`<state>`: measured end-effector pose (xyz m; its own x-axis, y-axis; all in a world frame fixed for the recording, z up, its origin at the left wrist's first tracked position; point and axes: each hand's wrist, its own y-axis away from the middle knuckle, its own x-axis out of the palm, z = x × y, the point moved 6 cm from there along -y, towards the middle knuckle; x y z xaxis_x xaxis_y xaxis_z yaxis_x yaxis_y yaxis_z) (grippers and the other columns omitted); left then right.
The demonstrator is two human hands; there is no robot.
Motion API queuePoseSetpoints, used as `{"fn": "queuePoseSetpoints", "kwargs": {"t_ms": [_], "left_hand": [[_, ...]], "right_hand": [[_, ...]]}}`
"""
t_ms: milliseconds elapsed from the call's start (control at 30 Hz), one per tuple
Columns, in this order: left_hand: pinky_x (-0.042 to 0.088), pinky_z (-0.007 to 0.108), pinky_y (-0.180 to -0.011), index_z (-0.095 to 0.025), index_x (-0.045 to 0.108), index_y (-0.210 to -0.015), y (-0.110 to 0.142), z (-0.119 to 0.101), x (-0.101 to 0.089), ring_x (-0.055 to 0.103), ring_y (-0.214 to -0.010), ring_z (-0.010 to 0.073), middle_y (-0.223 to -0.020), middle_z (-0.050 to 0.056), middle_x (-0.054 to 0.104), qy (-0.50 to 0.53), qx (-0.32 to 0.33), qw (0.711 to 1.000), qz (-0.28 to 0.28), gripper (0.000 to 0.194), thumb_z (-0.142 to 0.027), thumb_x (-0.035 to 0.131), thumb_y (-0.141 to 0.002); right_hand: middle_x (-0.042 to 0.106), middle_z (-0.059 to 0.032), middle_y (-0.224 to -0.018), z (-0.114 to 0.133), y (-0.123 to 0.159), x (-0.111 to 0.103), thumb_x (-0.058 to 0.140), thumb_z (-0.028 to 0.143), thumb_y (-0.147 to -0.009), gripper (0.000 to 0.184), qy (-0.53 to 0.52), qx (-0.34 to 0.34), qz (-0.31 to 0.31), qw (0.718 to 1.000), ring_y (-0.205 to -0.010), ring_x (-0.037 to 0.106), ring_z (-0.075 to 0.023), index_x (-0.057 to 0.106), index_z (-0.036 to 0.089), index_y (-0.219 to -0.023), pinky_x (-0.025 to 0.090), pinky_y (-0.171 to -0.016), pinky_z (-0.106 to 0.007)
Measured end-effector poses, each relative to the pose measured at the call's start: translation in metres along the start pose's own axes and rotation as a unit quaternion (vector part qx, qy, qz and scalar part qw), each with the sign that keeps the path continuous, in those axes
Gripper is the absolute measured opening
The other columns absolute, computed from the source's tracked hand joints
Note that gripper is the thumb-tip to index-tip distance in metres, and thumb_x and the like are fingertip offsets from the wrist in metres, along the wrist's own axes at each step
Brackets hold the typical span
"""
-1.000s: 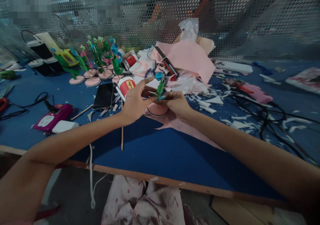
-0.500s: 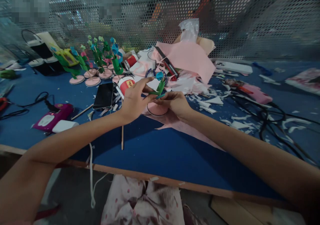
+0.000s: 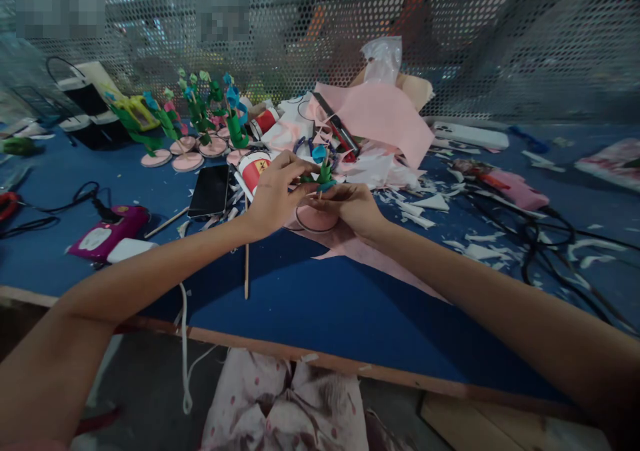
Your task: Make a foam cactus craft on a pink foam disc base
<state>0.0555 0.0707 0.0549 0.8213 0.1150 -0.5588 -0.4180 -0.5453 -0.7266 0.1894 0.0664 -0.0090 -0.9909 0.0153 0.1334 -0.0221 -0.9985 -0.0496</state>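
A small paper flower (image 3: 325, 173) with a blue top and green leaves stands on a round pink base (image 3: 317, 219) between my hands. My left hand (image 3: 277, 194) is closed, its thumb and fingertips pinching at the green leaves from the left. From the right, my right hand (image 3: 359, 209) pinches low on the stem, where a small teal-blue paper piece shows at the fingertips. The fingers hide most of the stem. Under the base lies a pink sheet (image 3: 373, 256). Just behind my left hand leans a red and white paper cup (image 3: 254, 169).
Several finished-looking paper flowers on pink discs (image 3: 188, 161) stand at the back left. A black phone (image 3: 209, 191), a purple device (image 3: 111, 232) and a wooden stick (image 3: 247, 264) lie left. Pink paper (image 3: 377, 117), white scraps (image 3: 433, 202), a pink glue gun (image 3: 517, 188) and black cables (image 3: 543, 237) lie right.
The teal-blue piece has shifted against the flower's stem, and the green leaves stand more upright. My left fingers have moved slightly right over the flower; both hands remain at it.
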Motion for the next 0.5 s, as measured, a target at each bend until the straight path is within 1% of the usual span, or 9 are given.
{"fn": "queuePoseSetpoints", "kwargs": {"t_ms": [133, 233, 300, 400, 500], "left_hand": [[0.056, 0.027, -0.071, -0.016, 0.064, -0.087, -0.002, 0.009, 0.005, 0.06, -0.087, 0.0152, -0.094, 0.005, 0.056, 0.091, -0.027, 0.995, 0.0, 0.012, -0.026, 0.065, -0.08], [0.057, 0.025, -0.069, -0.016, 0.063, -0.086, -0.003, 0.013, 0.007, 0.061, -0.085, 0.0137, -0.099, 0.006, 0.056, 0.134, -0.044, 0.99, 0.002, 0.012, -0.025, 0.066, -0.079], [0.057, 0.025, -0.071, -0.016, 0.062, -0.087, -0.002, 0.013, 0.008, 0.063, -0.083, 0.0129, -0.099, 0.005, 0.057, 0.156, -0.052, 0.986, 0.004, 0.012, -0.022, 0.067, -0.078], [0.058, 0.026, -0.074, -0.016, 0.061, -0.092, 0.0, 0.012, 0.01, 0.064, -0.083, 0.0131, -0.097, 0.004, 0.059, 0.194, -0.067, 0.979, 0.015, 0.017, -0.019, 0.066, -0.077], [0.058, 0.027, -0.076, -0.016, 0.06, -0.097, 0.003, 0.012, 0.014, 0.065, -0.087, 0.0145, -0.098, 0.005, 0.061, 0.235, -0.081, 0.968, 0.026, 0.022, -0.017, 0.067, -0.076]], "right_hand": [[0.064, 0.001, -0.059, -0.001, -0.001, -0.002, 0.087, 0.033, -0.027, 0.037, 0.021, 0.007, -0.025, 0.999, -0.063, 0.062, -0.0143, 0.061, 0.019, -0.048, 0.053, -0.077, -0.036], [0.064, 0.001, -0.06, -0.002, -0.002, -0.003, 0.088, 0.033, -0.025, 0.039, 0.012, 0.009, -0.031, 0.999, -0.065, 0.063, -0.0151, 0.059, 0.019, -0.047, 0.053, -0.078, -0.036], [0.064, 0.0008, -0.061, -0.002, -0.002, -0.002, 0.088, 0.034, -0.025, 0.04, 0.013, 0.007, -0.029, 0.999, -0.066, 0.063, -0.0156, 0.059, 0.019, -0.047, 0.053, -0.078, -0.035], [0.064, 0.0005, -0.06, -0.002, -0.002, -0.002, 0.087, 0.038, -0.026, 0.04, 0.022, 0.005, -0.025, 0.999, -0.066, 0.063, -0.0162, 0.059, 0.019, -0.047, 0.054, -0.076, -0.035], [0.066, -0.001, -0.062, -0.001, -0.001, -0.002, 0.087, 0.042, -0.03, 0.04, 0.036, -0.002, -0.01, 0.999, -0.065, 0.063, -0.0159, 0.062, 0.019, -0.051, 0.053, -0.072, -0.034]]}}
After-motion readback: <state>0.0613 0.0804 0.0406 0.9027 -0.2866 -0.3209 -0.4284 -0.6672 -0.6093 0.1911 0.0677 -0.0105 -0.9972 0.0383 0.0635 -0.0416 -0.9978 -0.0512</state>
